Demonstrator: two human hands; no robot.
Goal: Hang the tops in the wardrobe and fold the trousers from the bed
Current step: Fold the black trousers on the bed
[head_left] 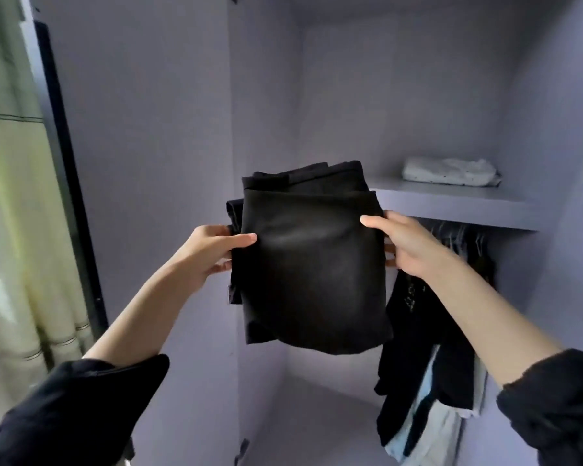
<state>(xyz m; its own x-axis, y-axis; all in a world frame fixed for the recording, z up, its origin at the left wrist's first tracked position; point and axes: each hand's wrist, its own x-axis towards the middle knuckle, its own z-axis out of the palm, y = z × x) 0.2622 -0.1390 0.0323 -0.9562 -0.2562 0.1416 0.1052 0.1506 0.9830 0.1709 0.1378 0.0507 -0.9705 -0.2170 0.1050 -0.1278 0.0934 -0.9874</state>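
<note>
Folded black trousers (312, 264) held up at chest height before the open lilac wardrobe (169, 146), gripped on both sides: left hand (212, 252) pinching the left edge with thumb across the front face and fingers behind, right hand (399, 243) clamped likewise on the right edge, thumb on top. Carried level between the two hands, apparently to keep the stacked folds from slipping apart on the way to the wardrobe shelf (458, 203) just behind and to the right. Bundle squarish and several layers thick, smooth matt cloth with a faint sheen across the front panel, looser layers peeking out at the top and left, lower corners sagging slightly. Already resting on the shelf, well apart from the bundle, a folded white garment (450, 171); below it, dark and pale tops on hangers (431, 348) crowded along the rail. Pale green curtain (11, 196) at far left.
</note>
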